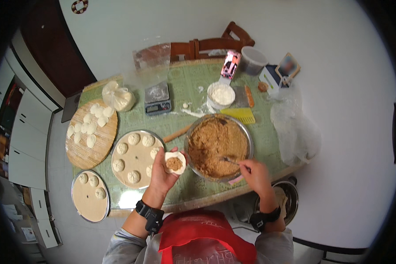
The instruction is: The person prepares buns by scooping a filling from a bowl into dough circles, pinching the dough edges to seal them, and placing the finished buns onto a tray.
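Note:
My left hand holds a round dough wrapper open on its palm and fingers, with a mound of brown filling in its middle. In my right hand is the handle of a metal spoon or similar utensil, its end in the filling of a large metal bowl. Left of the bowl, a round lined tray bears several pleated buns; my left hand overlaps its right edge. A smaller lined tray with 3 buns lies at the table's left corner.
Flat dough wrappers lie on a round slatted board at left. Behind stand bagged dough, a kitchen scale, a flour tub, a phone and a plastic container. A rolling pin and yellow scraper touch or adjoin the bowl.

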Available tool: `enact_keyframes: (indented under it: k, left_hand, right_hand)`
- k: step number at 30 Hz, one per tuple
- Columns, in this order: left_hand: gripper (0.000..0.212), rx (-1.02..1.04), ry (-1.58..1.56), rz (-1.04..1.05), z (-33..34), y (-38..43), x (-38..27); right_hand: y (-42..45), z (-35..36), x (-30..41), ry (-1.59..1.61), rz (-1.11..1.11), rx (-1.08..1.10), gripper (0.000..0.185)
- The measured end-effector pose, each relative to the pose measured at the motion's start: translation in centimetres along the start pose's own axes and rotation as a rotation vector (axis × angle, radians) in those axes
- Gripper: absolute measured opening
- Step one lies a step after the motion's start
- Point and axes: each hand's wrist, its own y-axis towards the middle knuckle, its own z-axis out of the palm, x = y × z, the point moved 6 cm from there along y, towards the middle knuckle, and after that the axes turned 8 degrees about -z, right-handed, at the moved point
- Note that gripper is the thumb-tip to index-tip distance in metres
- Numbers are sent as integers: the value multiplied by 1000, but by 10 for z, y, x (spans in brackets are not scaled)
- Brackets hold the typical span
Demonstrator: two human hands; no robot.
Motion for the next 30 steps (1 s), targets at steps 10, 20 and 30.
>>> enact_keyframes:
  k: [10,20,30]
  left_hand:
    - [43,-54,67,45,-16,-14,-12]
    - [40,-64,26,18,-25,-16,-9]
    - [40,-59,27,-29,-21,-13,3]
  right_hand:
    - [9,26,9,-222,-120,114,10]
    - [9,52,-5,-197,-104,244,15]
    - [6,37,-16,82,115,365,16]
